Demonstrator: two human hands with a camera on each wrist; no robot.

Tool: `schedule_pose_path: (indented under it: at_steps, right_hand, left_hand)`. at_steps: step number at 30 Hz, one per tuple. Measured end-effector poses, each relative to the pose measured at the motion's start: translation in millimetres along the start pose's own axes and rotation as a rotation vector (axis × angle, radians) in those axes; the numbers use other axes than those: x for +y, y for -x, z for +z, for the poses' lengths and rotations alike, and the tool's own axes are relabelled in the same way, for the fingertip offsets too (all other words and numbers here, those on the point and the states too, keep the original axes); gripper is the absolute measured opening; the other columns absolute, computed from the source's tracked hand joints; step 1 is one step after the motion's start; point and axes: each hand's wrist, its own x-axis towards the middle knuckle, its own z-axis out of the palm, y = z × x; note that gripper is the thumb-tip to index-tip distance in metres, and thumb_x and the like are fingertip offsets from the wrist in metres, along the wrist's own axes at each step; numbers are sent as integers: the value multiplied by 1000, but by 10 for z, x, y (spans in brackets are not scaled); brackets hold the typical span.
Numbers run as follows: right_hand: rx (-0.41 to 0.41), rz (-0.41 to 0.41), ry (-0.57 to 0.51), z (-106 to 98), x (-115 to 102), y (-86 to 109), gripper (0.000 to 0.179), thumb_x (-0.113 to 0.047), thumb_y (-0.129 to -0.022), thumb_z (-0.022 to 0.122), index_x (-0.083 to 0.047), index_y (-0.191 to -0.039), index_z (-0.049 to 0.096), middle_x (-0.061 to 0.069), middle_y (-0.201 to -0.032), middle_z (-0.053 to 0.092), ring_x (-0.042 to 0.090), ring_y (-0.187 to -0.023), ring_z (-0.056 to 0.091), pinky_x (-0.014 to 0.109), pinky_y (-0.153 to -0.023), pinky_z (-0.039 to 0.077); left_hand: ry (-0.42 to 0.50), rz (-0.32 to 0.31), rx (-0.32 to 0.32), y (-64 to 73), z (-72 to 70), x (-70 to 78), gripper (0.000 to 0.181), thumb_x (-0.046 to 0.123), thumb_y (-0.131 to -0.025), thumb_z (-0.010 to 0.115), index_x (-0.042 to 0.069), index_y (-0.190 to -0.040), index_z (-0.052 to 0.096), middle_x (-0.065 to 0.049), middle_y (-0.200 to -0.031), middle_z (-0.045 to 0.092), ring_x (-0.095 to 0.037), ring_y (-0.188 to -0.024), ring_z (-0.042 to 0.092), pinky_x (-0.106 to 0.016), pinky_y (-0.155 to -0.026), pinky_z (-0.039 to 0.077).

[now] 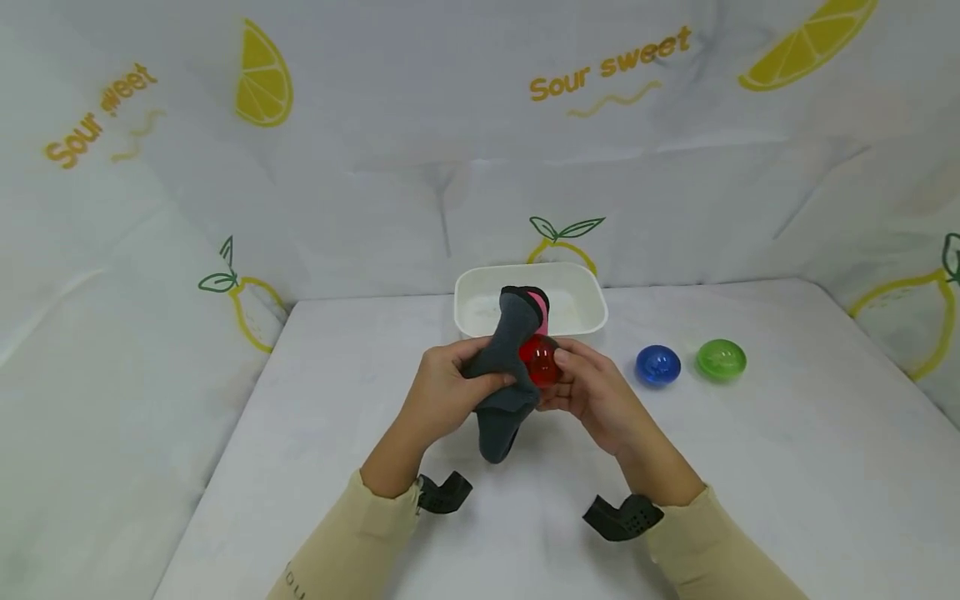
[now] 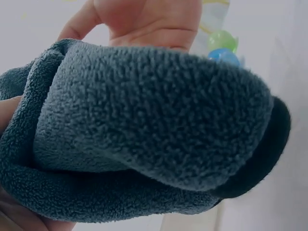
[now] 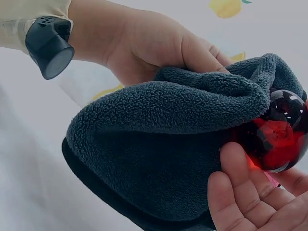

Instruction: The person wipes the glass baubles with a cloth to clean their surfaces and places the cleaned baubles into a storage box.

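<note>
My left hand (image 1: 441,392) grips a dark grey-blue fleecy cloth (image 1: 497,433) with black edging and a bit of pink on its other side. A shiny see-through red ball (image 1: 540,361) is held by the fingers and thumb of my right hand (image 1: 600,396). Against the ball's left side lies a fold of the cloth. In the right wrist view the red ball (image 3: 276,137) sits partly under the cloth (image 3: 163,110), with my right fingertips (image 3: 235,161) at its lower side. The left wrist view is mostly filled by the cloth (image 2: 154,110).
Behind the hands, at the back of the white-covered table (image 1: 337,375), stands a white rectangular tub (image 1: 476,304). To the right lie a blue ball (image 1: 657,365) and a green ball (image 1: 722,359), both see-through. A lemon-print sheet (image 1: 375,125) hangs behind.
</note>
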Motion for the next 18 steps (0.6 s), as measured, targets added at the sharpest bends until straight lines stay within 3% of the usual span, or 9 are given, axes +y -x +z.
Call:
schedule_pose_path:
  at_steps: [9,13,18]
  right_hand:
    - [64,12,38,19,-28,-31,35,-24,-103,48,-6,-133,51,2,-107,69,18,-80,70,33,-80,59]
    - [106,56,79,45,-13,-83,46,-24,-101,51,-2,-140,45,5,-113,66,20,-82,70,32,-81,58]
    - [180,107,175,15,12,-164,48,-26,-99,56,-5,-140,46,12,-113,66,20,-82,68,30,-81,58]
  left_hand:
    - [-48,73,70,-28,-35,-10,28,13,-84,78,15,-112,74,-1,-102,75,-14,-86,71,-31,-77,59]
    - [-84,44,89,-23,-104,-23,27,15,-85,78,17,-111,75,-1,-101,75,-15,-86,71,-33,-78,59]
    - [-257,28,149,7,-292,8,30,19,-86,77,19,-116,73,-1,-107,74,-16,-89,71,-37,-80,59]
